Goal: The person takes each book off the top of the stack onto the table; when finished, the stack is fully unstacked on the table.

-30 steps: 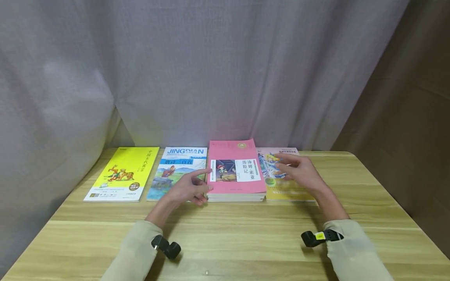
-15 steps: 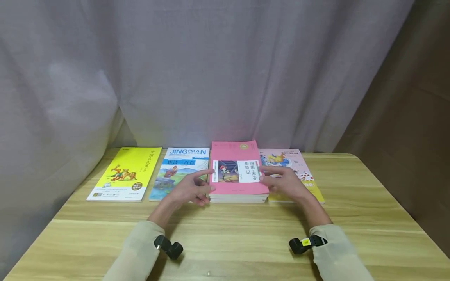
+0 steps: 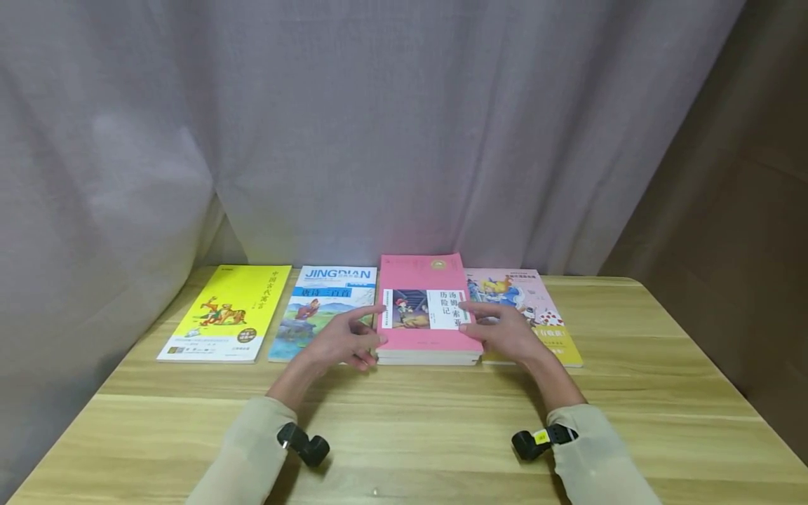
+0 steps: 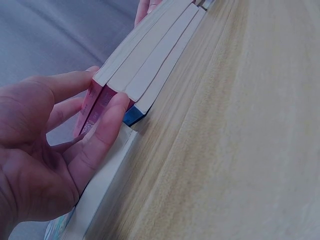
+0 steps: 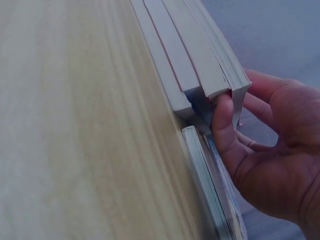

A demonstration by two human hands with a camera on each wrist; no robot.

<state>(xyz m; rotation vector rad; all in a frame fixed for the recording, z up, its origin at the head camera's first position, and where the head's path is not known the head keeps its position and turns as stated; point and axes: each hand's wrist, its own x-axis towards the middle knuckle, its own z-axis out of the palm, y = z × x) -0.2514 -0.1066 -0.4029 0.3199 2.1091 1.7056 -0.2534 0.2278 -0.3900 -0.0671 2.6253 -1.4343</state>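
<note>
A pink-covered book (image 3: pixel 423 270) lies on top of a stack of several paperbacks (image 3: pixel 428 358) at the back of the table. My left hand (image 3: pixel 337 341) grips its left side; in the left wrist view the thumb (image 4: pixel 111 120) presses the spines (image 4: pixel 95 112) while the forefinger reaches the upper edge. On the opposite side my right hand (image 3: pixel 505 333) pinches the stack's upper part. Its thumb (image 5: pixel 225 117) sits against the book ends in the right wrist view, with the other fingers partly hidden behind the top book (image 5: pixel 237 87).
Left of the stack lie a blue book (image 3: pixel 315 301) and, farther over, a yellow book (image 3: pixel 221 308). A pink-and-yellow book (image 3: pixel 549 322) lies right, partly beneath my right hand. Behind the wooden table (image 3: pixel 416 435) hangs a grey curtain (image 3: pixel 379 126).
My right hand has moved left from over the pink-and-yellow book to the stack's right side and now grips there. The left hand keeps its place at the stack's left side.
</note>
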